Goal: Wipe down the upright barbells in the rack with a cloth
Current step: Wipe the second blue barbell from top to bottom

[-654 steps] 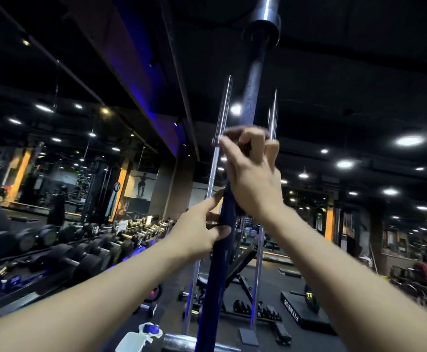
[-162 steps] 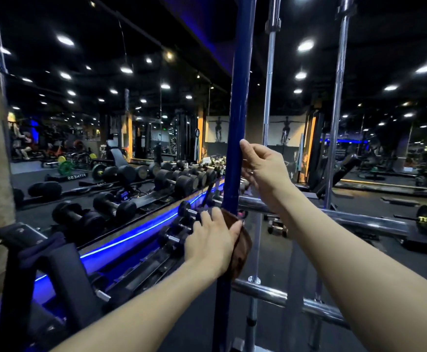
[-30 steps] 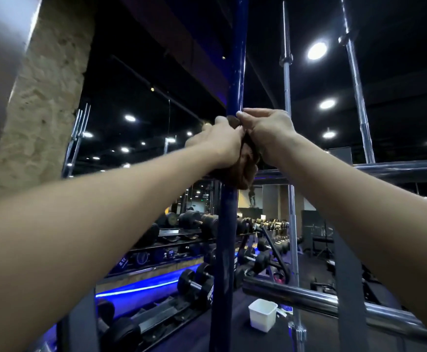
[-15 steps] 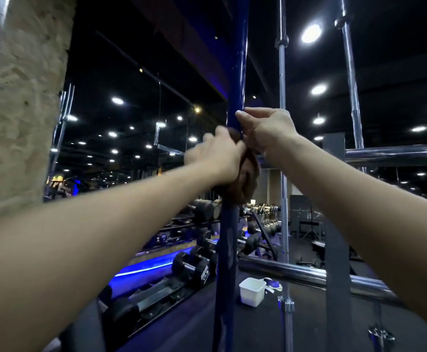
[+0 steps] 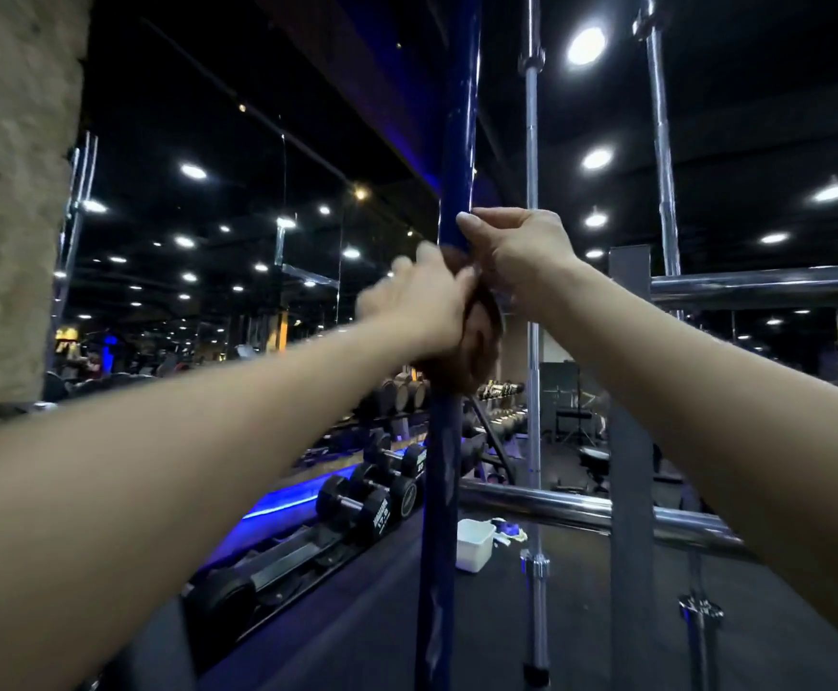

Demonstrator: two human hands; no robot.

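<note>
- The blue barbell (image 5: 457, 117) stands upright right in front of me, the biggest thing here; I judge it heavy, rigid and slick, best steadied by its bare shaft.
- Right of the blue barbell I count two chrome barbells (image 5: 531, 192), also upright, and two horizontal chrome rails (image 5: 756, 286) of the rack.
- My right hand (image 5: 521, 251) curls round the blue barbell just above the cloth, a closed grip on the shaft.
- My left hand (image 5: 417, 301), blurred, wraps the one brown cloth (image 5: 482, 351) round the blue barbell; its grip looks closed on the cloth. The cloth looks soft and light.
- One white tub (image 5: 474, 543) sits on the floor beside the blue barbell's foot.
</note>
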